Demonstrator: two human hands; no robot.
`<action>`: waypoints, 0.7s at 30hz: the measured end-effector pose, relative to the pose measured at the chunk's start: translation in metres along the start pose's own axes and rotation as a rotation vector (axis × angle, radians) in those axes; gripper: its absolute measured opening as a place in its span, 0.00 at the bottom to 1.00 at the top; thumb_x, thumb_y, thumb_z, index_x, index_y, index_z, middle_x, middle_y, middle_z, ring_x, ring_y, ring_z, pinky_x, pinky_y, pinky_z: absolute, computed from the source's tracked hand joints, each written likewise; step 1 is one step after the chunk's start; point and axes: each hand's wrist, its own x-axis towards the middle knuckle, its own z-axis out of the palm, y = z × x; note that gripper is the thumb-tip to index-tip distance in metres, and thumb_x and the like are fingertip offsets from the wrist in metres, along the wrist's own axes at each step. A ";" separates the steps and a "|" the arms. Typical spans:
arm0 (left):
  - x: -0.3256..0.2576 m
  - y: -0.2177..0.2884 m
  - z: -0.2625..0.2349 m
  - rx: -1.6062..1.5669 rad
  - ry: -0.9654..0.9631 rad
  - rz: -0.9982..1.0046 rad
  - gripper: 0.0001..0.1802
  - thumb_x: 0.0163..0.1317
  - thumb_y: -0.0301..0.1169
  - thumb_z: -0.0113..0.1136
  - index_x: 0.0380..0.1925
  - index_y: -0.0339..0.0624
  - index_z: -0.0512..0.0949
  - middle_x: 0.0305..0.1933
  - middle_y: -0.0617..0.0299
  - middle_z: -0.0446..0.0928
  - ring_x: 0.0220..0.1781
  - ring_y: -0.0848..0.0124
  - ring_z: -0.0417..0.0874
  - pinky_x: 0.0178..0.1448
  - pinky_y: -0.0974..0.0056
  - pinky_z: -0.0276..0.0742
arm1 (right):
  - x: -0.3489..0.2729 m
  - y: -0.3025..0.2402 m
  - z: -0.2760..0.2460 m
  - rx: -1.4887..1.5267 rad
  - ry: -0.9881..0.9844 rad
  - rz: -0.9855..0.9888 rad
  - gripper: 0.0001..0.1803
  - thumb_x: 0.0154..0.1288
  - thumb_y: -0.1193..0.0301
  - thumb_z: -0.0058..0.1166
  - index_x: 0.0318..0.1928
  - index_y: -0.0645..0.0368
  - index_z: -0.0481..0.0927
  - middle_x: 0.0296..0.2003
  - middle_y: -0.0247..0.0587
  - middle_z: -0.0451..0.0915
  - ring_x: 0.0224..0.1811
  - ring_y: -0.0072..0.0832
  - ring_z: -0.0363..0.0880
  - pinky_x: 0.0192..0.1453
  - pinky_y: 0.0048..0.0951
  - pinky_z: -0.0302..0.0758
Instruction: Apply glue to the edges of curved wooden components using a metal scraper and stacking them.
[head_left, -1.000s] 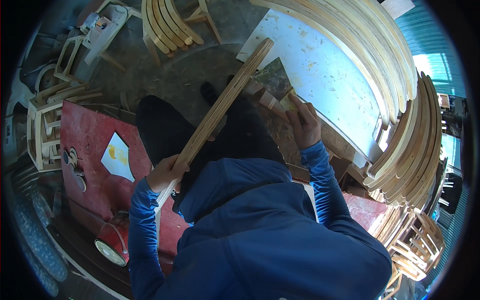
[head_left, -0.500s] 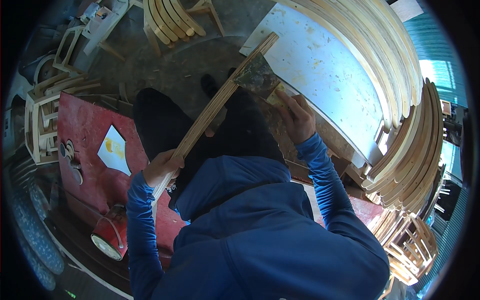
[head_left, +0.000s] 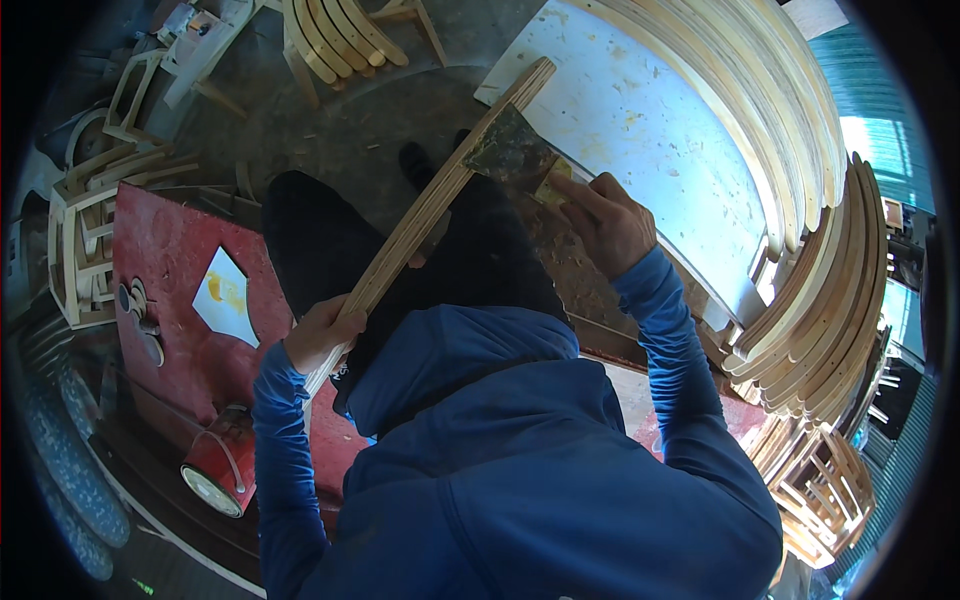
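Note:
Across my lap runs a long, slightly curved wooden slat (head_left: pixel 405 236) with layered edges, slanting from lower left to upper right. My left hand (head_left: pixel 328 335) is closed around its near end. In my right hand (head_left: pixel 612 222) is a putty knife (head_left: pixel 515 150) with a wide, stained blade and a yellowish handle end, gripped with the fingers. The blade's edge lies against the slat's side near the far end. Part of the handle is hidden in my palm.
A white, stained board (head_left: pixel 640 130) lies at the right, with stacked curved slats (head_left: pixel 735 90) along it. On the red table (head_left: pixel 170 280) at the left are a white card (head_left: pixel 226 298) with yellow paste and several round discs. A red can (head_left: pixel 218 465) stands nearer.
My right hand has shifted slightly right and turned on the putty knife. The slat's far end has moved a little left and up. My left hand keeps its hold.

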 end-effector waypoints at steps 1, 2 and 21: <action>0.000 -0.001 0.000 0.011 0.002 0.004 0.20 0.70 0.49 0.57 0.43 0.41 0.73 0.21 0.69 0.67 0.16 0.79 0.69 0.19 0.71 0.68 | 0.001 -0.002 -0.005 -0.051 -0.031 -0.001 0.18 0.69 0.65 0.60 0.58 0.41 0.83 0.33 0.41 0.76 0.29 0.38 0.79 0.33 0.39 0.76; 0.000 -0.001 0.000 0.021 0.006 0.012 0.21 0.70 0.49 0.57 0.43 0.41 0.73 0.21 0.69 0.68 0.17 0.79 0.70 0.19 0.71 0.68 | 0.002 -0.004 -0.010 -0.105 -0.060 -0.007 0.18 0.69 0.65 0.60 0.59 0.40 0.83 0.32 0.40 0.75 0.28 0.38 0.78 0.33 0.39 0.76; -0.001 0.000 0.001 -0.006 -0.010 0.002 0.19 0.71 0.48 0.57 0.42 0.41 0.73 0.21 0.69 0.67 0.17 0.80 0.68 0.20 0.71 0.67 | -0.008 -0.020 -0.007 -0.110 -0.015 0.034 0.16 0.70 0.62 0.59 0.58 0.41 0.84 0.32 0.42 0.78 0.29 0.40 0.80 0.33 0.41 0.77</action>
